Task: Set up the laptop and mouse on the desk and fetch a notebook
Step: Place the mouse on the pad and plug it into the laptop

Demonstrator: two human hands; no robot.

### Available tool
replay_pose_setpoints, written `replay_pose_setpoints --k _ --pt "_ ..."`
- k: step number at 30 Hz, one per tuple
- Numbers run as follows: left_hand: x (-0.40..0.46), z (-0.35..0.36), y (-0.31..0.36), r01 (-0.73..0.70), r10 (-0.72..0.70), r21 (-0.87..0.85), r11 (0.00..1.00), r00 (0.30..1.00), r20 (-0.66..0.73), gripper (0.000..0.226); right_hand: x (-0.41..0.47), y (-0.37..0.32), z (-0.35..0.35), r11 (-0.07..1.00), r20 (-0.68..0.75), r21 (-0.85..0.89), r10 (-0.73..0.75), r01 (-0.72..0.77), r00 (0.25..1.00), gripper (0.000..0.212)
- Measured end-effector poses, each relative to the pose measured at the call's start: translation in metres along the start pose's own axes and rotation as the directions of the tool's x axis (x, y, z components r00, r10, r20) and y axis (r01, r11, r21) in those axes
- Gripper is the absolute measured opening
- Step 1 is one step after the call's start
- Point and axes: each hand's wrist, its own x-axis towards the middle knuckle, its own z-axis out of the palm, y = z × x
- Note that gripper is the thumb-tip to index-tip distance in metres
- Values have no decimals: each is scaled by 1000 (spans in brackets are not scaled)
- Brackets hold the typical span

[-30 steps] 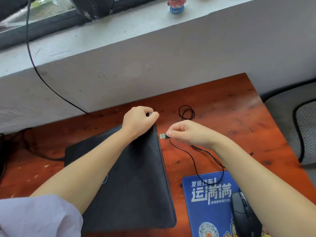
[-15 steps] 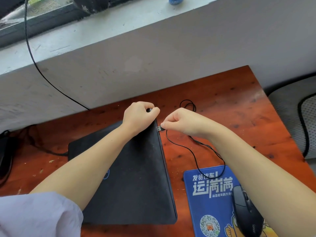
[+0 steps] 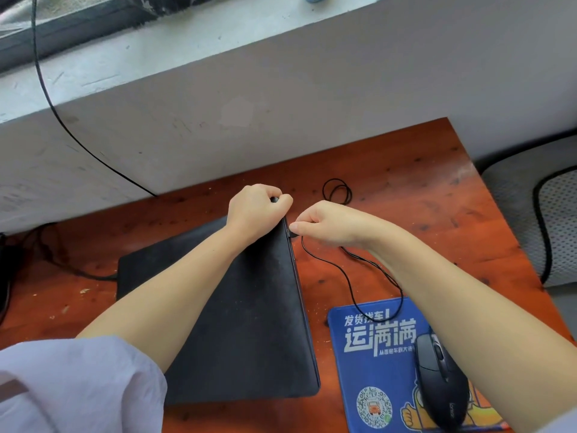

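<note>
Right hand [image 3: 324, 225] pinches the mouse's USB plug [image 3: 293, 235] at the closed laptop [image 3: 249, 307]'s right edge, mid-desk [image 3: 421, 195]; left hand [image 3: 254, 210] clamps its far corner; plug rigid, cable [image 3: 349, 282] limp, so hold the plug body.

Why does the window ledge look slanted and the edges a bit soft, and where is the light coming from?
Head view: the wide-angle lens tilts and bends the window ledge, and the corners look soft. Soft daylight from the window gives only faint shadows. The centre is sharp enough to show the left hand gripping the laptop corner and the right hand pinching the mouse cable plug at its side. The desk shows a mild sheen.
</note>
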Motion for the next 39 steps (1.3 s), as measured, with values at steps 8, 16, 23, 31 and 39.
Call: replay_pose_setpoints --k 8,16,23,31,39 --pt "13 30 -9 28 -33 59 998 995 94 29 23 38 10 588 463 649 198 -483 864 83" --pt "25 45 -20 73 -82 63 995 985 154 28 24 55 -42 687 126 636 357 -352 925 75" --pt "26 63 -19 140 -147 48 989 968 206 26 18 64 -39 798 21 518 348 -308 937 56" --pt "15 62 -10 50 -66 136 989 991 115 31 15 65 -25 878 -113 416 310 -238 944 50" --pt "-26 7 -13 -84 47 203 976 982 181 29 -25 38 -5 979 -474 -12 171 -201 864 36"
